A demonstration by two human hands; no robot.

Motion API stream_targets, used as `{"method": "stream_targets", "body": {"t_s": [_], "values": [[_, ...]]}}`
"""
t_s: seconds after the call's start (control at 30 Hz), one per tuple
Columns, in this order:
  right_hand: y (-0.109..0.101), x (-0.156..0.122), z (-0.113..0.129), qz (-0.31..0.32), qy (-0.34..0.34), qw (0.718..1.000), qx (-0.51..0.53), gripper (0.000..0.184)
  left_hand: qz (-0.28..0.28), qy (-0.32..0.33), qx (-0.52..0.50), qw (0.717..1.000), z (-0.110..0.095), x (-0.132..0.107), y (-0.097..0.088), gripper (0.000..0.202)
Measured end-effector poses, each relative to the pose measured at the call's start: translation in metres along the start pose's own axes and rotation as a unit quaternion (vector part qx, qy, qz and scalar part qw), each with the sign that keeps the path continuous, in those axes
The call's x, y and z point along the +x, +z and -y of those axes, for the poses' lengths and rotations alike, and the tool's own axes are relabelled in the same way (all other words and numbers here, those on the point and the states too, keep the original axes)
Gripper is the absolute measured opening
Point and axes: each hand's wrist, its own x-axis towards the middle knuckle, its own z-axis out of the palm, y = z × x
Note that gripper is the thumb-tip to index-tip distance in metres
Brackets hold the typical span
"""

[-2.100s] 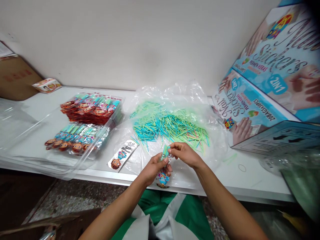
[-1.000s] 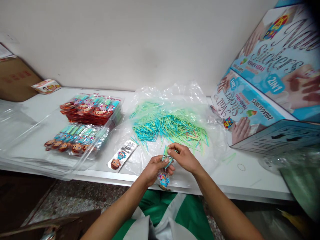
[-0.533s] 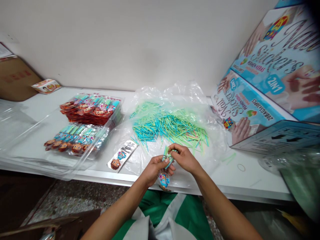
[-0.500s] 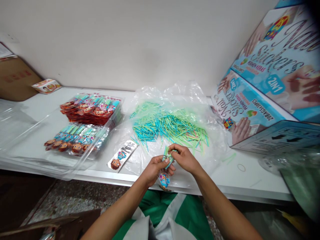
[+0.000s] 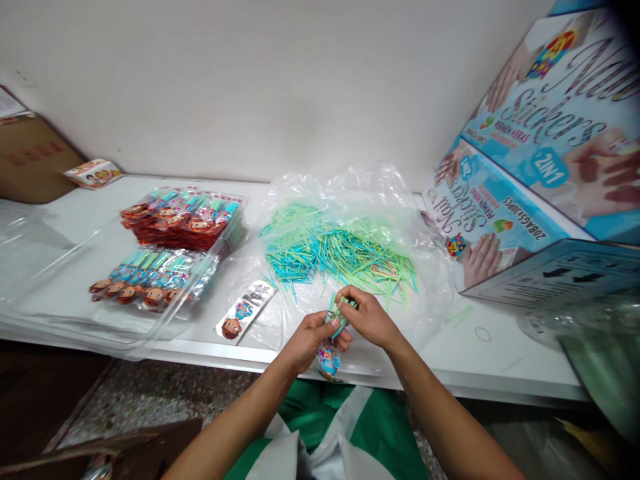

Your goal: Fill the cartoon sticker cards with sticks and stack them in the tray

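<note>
My left hand (image 5: 311,340) is closed on a small printed packet (image 5: 329,360) with a cartoon head, which hangs below the fingers over the table's front edge. Thin green and blue sticks show at the packet's upper end. My right hand (image 5: 369,317) pinches several of these thin sticks (image 5: 346,305) right at that end, its fingertips close to my left thumb. Behind both hands, a loose heap of green and blue sticks (image 5: 350,257) lies on a clear plastic sheet (image 5: 435,293). One flat printed packet (image 5: 244,312) rests on the table to the left.
A clear tray (image 5: 165,333) holding stacked filled packets (image 5: 175,217) stands on the left. Printed nail sticker boxes (image 5: 505,220) rise at the right. A rubber band (image 5: 483,334) lies near them. A brown carton (image 5: 35,157) sits at the far left.
My right hand's fingers have shifted slightly around the sticks at the packet's upper end. The packet stays in my left hand, and the things on the table have not moved.
</note>
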Motion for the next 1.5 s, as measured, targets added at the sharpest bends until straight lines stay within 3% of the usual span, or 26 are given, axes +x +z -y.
{"method": "stream_targets", "body": {"t_s": [0.47,0.67,0.73,0.97,1.07,1.23,1.37,1.5], "values": [[-0.001,-0.001,0.005,-0.017,0.002,1.0,-0.012,0.008,-0.006,0.026,0.059,0.998,-0.001,0.001,0.0,0.032],[0.0,-0.008,0.003,-0.012,0.036,0.998,0.041,0.027,-0.05,0.089,0.076,0.992,-0.011,0.0,-0.001,0.032],[0.001,-0.01,0.003,0.001,0.032,0.996,0.081,0.026,-0.07,0.108,0.081,0.988,-0.014,0.0,-0.002,0.031],[0.004,-0.013,0.014,-0.015,-0.067,0.996,0.059,0.037,-0.076,0.163,0.104,0.978,-0.027,-0.006,-0.01,0.027],[0.005,-0.013,0.02,-0.016,-0.107,0.994,0.024,0.045,-0.062,0.152,0.113,0.98,-0.034,-0.012,-0.013,0.045],[0.005,-0.013,0.024,-0.015,-0.13,0.991,-0.007,0.045,-0.054,0.152,0.103,0.982,-0.038,-0.017,-0.015,0.05],[0.004,-0.013,0.023,-0.055,-0.158,0.986,-0.007,0.046,-0.061,0.181,0.118,0.974,-0.038,-0.018,-0.016,0.051],[0.004,-0.012,0.022,-0.037,-0.18,0.983,-0.011,0.047,-0.051,0.193,0.133,0.971,-0.04,-0.019,-0.017,0.05]]}}
